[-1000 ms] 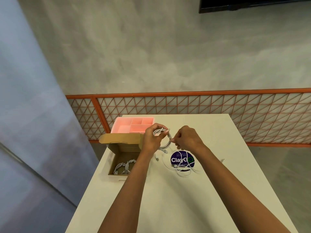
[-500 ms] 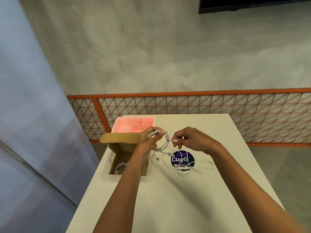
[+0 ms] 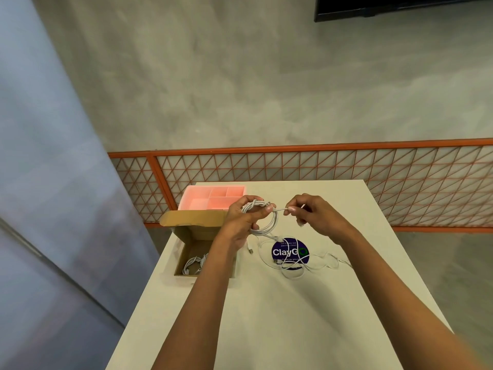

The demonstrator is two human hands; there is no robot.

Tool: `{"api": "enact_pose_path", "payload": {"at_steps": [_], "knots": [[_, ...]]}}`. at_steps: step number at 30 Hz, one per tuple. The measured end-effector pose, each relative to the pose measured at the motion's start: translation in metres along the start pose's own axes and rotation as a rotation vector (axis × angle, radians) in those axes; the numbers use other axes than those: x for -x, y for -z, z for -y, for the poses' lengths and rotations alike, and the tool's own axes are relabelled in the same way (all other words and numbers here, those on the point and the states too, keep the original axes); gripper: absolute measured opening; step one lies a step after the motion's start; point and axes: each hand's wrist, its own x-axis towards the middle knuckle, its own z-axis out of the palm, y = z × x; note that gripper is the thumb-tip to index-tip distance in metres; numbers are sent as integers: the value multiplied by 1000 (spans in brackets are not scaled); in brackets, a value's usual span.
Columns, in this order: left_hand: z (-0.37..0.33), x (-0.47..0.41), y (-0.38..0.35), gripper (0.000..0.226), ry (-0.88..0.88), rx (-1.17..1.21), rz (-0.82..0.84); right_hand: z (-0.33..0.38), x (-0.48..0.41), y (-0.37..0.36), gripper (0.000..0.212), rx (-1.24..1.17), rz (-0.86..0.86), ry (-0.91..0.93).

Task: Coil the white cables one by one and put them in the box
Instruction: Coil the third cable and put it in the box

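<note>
Centre of frame, head view: L hand (image 3: pixel 244 222) is gripping a part-wound white cable coil (image 3: pixel 270 224) above the white table (image 3: pixel 266 316), fingers curled round the loops. R hand (image 3: pixel 312 213) is pinching the same cable's free strand betw. thumb & forefinger, just right of the coil, other fingers loosely bent. A short tail w/ a plug is dangling from the coil's bottom toward the table.

Left of ctr, the cardboard box (image 3: pixel 194 231) is sitting open at the table's left edge, flap up. Coiled white cables (image 3: pixel 193 263) are lying inside it, partly hidden by the L forearm. A pink divided tray (image 3: pixel 213 198) is sitting just behind the box. Lower right of the hands, loose white cables (image 3: pixel 301 267) are lying tangled over a round purple "ClayGo" sticker (image 3: pixel 289 252); count unclear.

Judging from this: the step in hand is coiling one cable, prob. nearing its end. Task looks partway, some cables boxed, some waiting. Next move prob. calls for the R hand laying or tucking the last strand round the loops so the coil isn't springing open. The L hand would then be carrying it left & down into the box w/o snagging the tangle.
</note>
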Motion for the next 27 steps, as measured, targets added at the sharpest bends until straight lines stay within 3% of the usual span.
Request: {"api": "enact_pose_path", "payload": {"at_steps": [4,11,20,24,27], "knots": [[-1,0,-5,33,0,39,-29,-14,-3,-11,13,-74,-75,19],[5,-6,-13,32,66,113,-202,-23,-8,-35,8,210,-376,266],[8,-7,-18,31,36,189,-247,-17,-7,-50,23,151,-239,79],[10,-12,-15,31,38,205,-242,-14,-6,-50,24,-101,-155,-29],[12,-12,-17,30,41,147,-225,-16,-6,-53,18,-268,-191,-101]]}}
